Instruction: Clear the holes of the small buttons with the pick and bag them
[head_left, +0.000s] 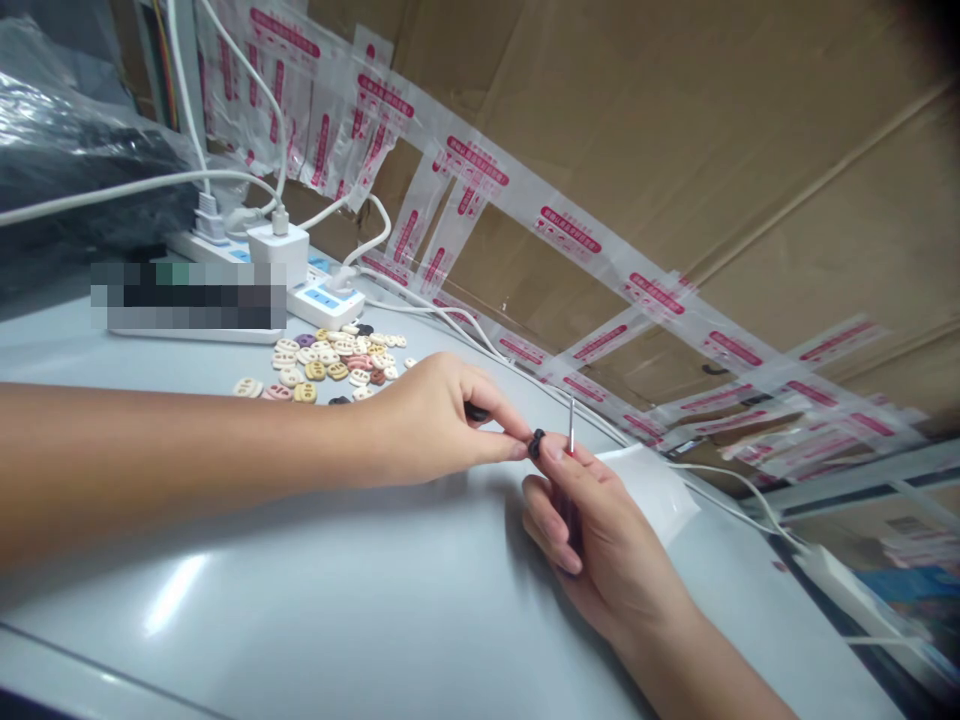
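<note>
My left hand (457, 415) reaches in from the left, its thumb and forefinger pinched at a small black piece (535, 443). Another dark, rounded item (475, 411) shows inside the curl of that hand; its kind is unclear. On the other side, the thumb and fingertips of my right hand (592, 510) touch the same black piece. The right fingers also wrap around a slim tool (571, 428) with a thin metal shaft, a red collar and a dark handle, its shaft pointing up. Beyond my left wrist lies a loose pile of small oval pieces with holes (337, 358), cream, yellow, pink and black.
White power strips (330, 303) with plugs, an adapter (277, 252) and cables sit at the back left. A blurred-out device (195, 300) lies before them. Taped cardboard (600, 120) walls the back. A white sheet (652, 490) lies behind my right hand on the pale table (337, 600).
</note>
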